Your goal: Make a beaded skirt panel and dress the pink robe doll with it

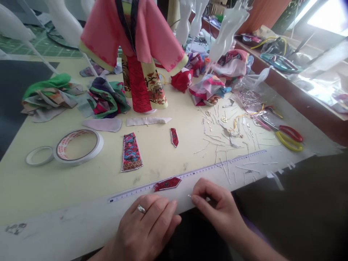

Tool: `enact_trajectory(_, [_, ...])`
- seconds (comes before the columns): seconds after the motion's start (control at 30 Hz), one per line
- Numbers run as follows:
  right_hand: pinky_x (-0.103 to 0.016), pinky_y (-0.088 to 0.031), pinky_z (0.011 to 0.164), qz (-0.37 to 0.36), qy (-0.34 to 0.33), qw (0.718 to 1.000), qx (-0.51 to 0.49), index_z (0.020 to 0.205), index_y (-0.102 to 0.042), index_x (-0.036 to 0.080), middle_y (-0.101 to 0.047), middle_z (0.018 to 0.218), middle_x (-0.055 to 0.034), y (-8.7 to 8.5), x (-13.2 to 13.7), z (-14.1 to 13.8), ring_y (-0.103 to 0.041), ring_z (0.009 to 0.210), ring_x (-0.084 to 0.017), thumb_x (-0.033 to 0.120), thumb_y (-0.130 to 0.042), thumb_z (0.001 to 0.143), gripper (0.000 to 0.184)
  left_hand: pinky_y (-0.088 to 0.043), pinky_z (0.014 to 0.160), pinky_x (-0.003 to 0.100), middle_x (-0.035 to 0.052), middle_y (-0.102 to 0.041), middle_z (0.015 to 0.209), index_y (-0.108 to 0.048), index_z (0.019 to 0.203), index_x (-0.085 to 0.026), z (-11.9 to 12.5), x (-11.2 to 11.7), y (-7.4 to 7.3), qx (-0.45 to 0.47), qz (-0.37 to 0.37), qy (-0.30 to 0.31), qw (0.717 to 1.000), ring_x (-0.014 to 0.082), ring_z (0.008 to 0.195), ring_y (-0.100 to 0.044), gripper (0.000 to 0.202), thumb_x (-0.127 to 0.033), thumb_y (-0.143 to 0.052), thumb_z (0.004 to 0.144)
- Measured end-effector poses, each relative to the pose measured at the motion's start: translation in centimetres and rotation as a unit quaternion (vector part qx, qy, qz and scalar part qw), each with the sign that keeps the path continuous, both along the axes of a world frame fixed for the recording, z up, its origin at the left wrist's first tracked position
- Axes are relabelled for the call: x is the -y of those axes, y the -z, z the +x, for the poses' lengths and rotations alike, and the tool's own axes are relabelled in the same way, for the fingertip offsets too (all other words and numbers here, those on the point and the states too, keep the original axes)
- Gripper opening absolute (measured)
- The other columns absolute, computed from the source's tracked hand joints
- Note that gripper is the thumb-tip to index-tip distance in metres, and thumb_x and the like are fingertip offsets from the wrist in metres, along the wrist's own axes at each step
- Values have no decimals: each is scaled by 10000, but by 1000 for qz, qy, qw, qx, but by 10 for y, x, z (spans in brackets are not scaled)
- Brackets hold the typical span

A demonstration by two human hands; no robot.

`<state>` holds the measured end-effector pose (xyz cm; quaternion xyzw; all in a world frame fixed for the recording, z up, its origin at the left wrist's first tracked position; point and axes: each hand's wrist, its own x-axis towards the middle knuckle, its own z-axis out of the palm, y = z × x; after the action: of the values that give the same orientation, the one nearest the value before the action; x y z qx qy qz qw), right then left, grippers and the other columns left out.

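Observation:
My right hand (pixel 217 206) pinches a tiny whitish piece, seemingly a bit of rhinestone trim (pixel 189 195), between thumb and forefinger. At the table's near edge rests my left hand (pixel 149 221), with a ring on one finger; its fingers lie loosely side by side and no held thing shows. Just beyond both hands, a pointed red fabric piece edged with rhinestones (pixel 168 184) lies against a long clear ruler (pixel 130 194). Farther back are a smaller pointed red piece (pixel 174 137) and a wider patterned panel (pixel 132 152), both with beaded edges.
Loose rhinestone strips (pixel 224 166) are scattered at the right, near red-and-yellow-handled scissors (pixel 292 137). Two tape rolls (pixel 78 146) lie left. A mannequin in a pink robe (pixel 152 32) stands behind, among bundled fabrics (pixel 106 98) and white mannequins (pixel 227 29).

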<state>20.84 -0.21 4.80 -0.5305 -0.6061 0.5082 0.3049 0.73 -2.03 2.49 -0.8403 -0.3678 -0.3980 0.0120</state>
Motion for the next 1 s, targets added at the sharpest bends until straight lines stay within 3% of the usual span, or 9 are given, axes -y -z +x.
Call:
enact_trajectory(0.17, [-256, -395, 597, 76, 17, 995, 57, 694, -530, 194, -531, 697, 4, 1, -8, 2, -498, 658, -128, 207, -526, 866, 173, -513, 714, 377, 118, -687, 857, -653, 929, -54, -3, -1, 6, -31, -18, -17, 999, 237, 821, -620, 137, -102, -627, 804])
enact_trajectory(0.33, [-320, -413, 748, 146, 12, 981, 128, 747, -550, 203, -569, 781, -15, 10, -13, -1, -528, 784, -164, 184, -498, 882, 147, -490, 807, 455, 182, -680, 1034, -646, 1024, -17, 1, -5, 5, -83, -57, -10, 995, 306, 956, -612, 226, -110, -603, 822])
enact_trajectory(0.53, [-381, -413, 822, 209, 6, 964, 165, 805, -560, 203, -575, 920, -46, 19, -16, -7, -520, 901, -194, 166, -491, 883, 110, -453, 864, 447, 166, -667, 1098, -639, 1060, -32, 4, -4, 10, -98, -78, -22, 992, 292, 1003, -593, 246, -151, -546, 866])
enact_trajectory(1.0, [-430, -377, 895, 243, -22, 949, 201, 794, -560, 197, -551, 1036, -71, 22, -25, -22, -487, 1012, -217, 88, -485, 860, 148, -403, 883, 407, 145, -664, 1117, -623, 1119, -30, 5, -6, 8, -79, -100, -22, 992, 269, 1011, -576, 285, -150, -536, 875])
